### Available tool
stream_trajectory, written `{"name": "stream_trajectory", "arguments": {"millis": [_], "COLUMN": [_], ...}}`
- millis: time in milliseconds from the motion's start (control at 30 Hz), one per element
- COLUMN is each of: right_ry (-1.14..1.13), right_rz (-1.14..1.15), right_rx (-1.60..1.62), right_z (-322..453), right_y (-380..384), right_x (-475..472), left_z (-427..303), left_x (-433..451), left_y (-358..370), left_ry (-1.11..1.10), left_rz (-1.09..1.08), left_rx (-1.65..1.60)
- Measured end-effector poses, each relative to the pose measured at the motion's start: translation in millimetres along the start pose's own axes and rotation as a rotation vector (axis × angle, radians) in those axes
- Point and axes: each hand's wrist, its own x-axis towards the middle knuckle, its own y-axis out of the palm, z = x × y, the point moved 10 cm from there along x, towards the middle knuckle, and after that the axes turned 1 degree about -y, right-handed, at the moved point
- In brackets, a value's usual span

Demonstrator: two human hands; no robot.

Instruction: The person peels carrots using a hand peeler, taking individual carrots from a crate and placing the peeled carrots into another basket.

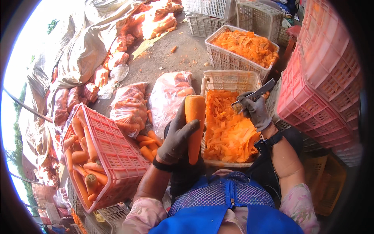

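My left hand (178, 137), in a dark grey work glove, grips a large carrot (195, 117) upright in view, its thick end away from me. In a similar glove, my right hand (257, 112) holds a metal-bladed peeler (260, 91) at a slant. Below the hands, a white plastic crate (232, 76) stands in front of me, with a deep heap of orange carrot peelings (230, 128) in it. The peeler is over the crate's right side, apart from the carrot. Part of the peeler's grip is hidden by my fingers.
A tilted pink crate (117, 152) of carrots stands at left, beside loose carrots (147, 143). Beyond lie clear bags of carrots (130, 108). Another crate of peelings (242, 58) stands behind the first. Stacked pink crates (318, 87) rise close on the right. A large cloth sheet (79, 52) covers bags at upper left.
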Motion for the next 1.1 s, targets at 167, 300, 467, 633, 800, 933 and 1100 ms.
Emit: {"name": "stream_trajectory", "arguments": {"millis": [167, 300, 467, 633, 800, 933, 1100], "right_ry": [0.048, 0.007, 0.015, 0.191, 0.145, 0.326, 0.577], "right_rz": [0.042, 0.039, 0.110, 0.066, 0.186, 0.269, 0.218], "right_rx": [0.013, -0.109, -0.200, -0.258, -0.031, 0.231, 0.381], "right_z": [-4.1, 12.9, 11.6, -1.7, -6.9, -27.8, -47.7], "right_y": [4.3, 1.9, 25.3, 6.4, 11.1, 24.8, 25.0], "right_x": [-7.6, -24.6, -31.2, -38.7, -39.6, -41.9, -60.3], "left_z": [-80.7, -62.0, 22.6, 80.9, 105.5, 188.7, 243.7], "left_x": [-30.9, -3.7, -29.7, -96.6, -10.1, 105.7, 210.3], "left_y": [-24.1, -133.6, -409.9, -494.4, -454.0, -414.0, -413.2], "left_ry": [0.509, 0.462, 0.019, -0.281, 0.042, -0.067, -0.301], "left_rz": [-0.417, -0.612, -1.035, -1.415, -1.086, -0.544, -0.237], "left_rx": [1.252, 1.259, 1.155, 1.395, 1.479, 1.079, 1.242]}}
